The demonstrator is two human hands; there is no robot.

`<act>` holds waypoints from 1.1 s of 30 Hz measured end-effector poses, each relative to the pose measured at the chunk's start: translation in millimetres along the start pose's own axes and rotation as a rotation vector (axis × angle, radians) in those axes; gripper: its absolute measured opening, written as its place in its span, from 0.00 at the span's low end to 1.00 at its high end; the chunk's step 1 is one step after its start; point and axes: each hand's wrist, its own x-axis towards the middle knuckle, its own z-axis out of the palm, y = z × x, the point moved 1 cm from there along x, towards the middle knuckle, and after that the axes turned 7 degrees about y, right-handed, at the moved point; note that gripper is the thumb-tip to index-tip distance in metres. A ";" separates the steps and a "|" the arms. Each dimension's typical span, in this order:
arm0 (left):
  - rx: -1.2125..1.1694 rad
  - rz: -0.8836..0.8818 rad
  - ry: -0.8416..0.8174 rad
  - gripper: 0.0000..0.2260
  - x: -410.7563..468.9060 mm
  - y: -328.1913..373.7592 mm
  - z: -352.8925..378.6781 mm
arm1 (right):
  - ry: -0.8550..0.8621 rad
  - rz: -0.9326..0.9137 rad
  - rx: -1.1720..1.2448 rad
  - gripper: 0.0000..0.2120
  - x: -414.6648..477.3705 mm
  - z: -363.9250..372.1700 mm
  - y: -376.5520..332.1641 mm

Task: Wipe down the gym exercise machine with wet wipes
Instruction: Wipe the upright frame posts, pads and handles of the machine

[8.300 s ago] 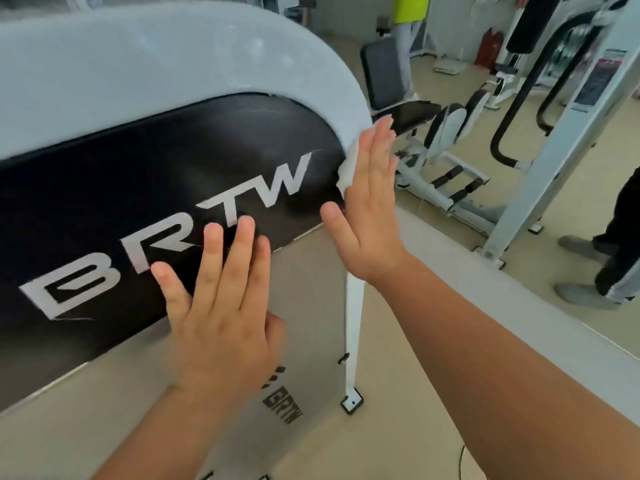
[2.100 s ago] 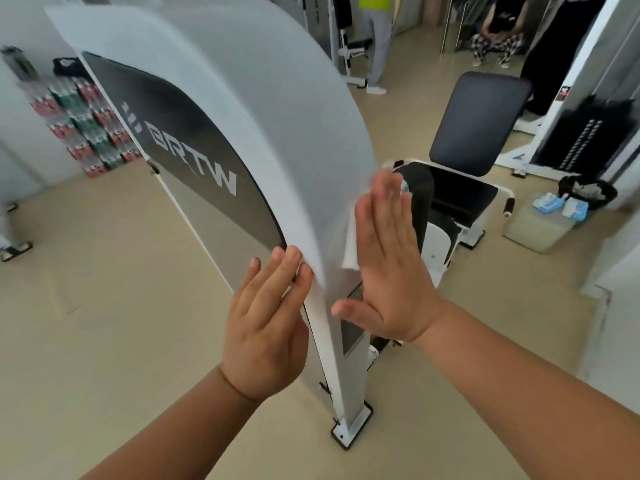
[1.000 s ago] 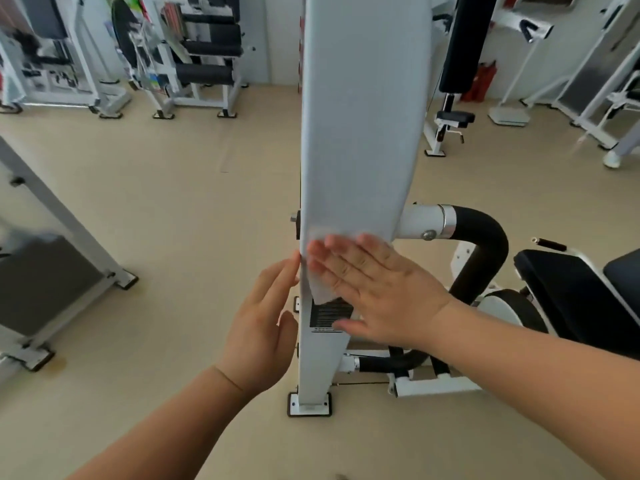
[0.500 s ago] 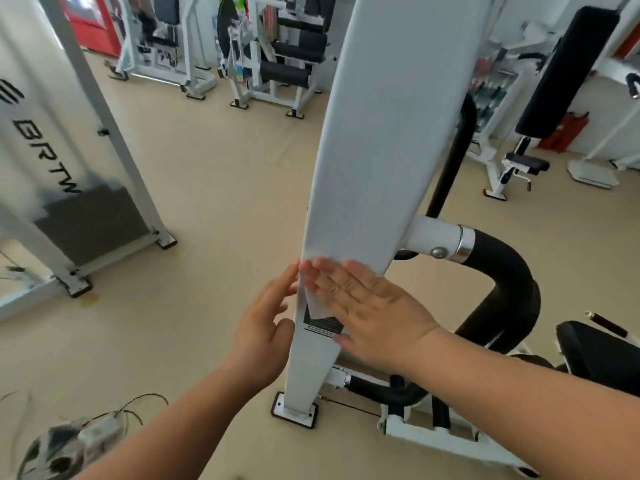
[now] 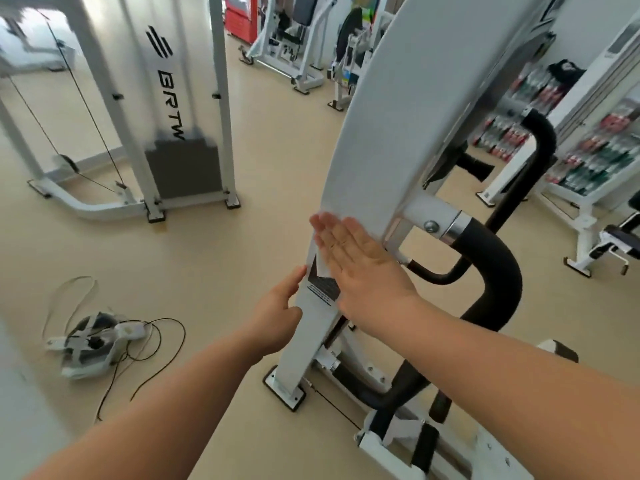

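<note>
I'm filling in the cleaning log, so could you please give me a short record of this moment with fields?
Surface: white column, narrow front face
Right hand: flat on the wipe, pressing it to the column above the black label
Left hand: straight fingers touching the column's left edge
Floor, left: headset with loose cables
Right of column: black padded bar

Gym showing itself: white cable tower [image 5: 180, 98] bearing BRTW logo standing at left, more white machines [image 5: 287, 53] lining far side, black padded arm [image 5: 491, 244] curving at right, beige floor [image 5: 277, 150] spreading between.
</note>
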 end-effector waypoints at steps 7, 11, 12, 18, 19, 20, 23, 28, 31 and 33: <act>0.134 0.042 -0.174 0.41 22.1 -39.2 9.6 | -0.129 -0.157 -0.093 0.42 -9.3 38.6 -38.5; 0.125 0.109 -0.140 0.44 23.5 -56.9 15.3 | 0.086 0.090 -0.078 0.47 -1.6 15.9 -18.1; 0.122 0.109 -0.136 0.45 21.6 -58.9 19.4 | 0.073 0.090 -0.062 0.47 -1.3 14.8 -20.1; 0.025 0.028 0.007 0.46 18.2 -74.8 50.5 | -0.057 -0.132 -0.127 0.42 -8.5 75.7 -75.2; 0.029 0.024 0.034 0.46 18.3 -80.7 56.7 | -0.067 -0.176 -0.145 0.41 -10.0 86.3 -85.3; 0.036 0.016 0.072 0.46 18.4 -86.5 62.2 | -0.073 -0.214 -0.160 0.40 -11.2 97.2 -94.1; 0.119 -0.059 0.185 0.46 19.0 -115.0 80.0 | -0.099 -0.282 -0.209 0.39 -13.8 120.7 -116.2; 0.200 -0.251 0.189 0.42 14.1 -199.0 108.1 | -0.126 -0.287 -0.234 0.37 -5.8 154.4 -156.6; 0.235 -0.275 0.131 0.41 22.2 -250.2 122.7 | -0.166 -0.285 -0.260 0.41 1.2 184.0 -191.7; 0.254 -0.285 0.095 0.40 31.6 -283.2 135.5 | -0.184 -0.286 -0.274 0.44 5.3 206.3 -216.2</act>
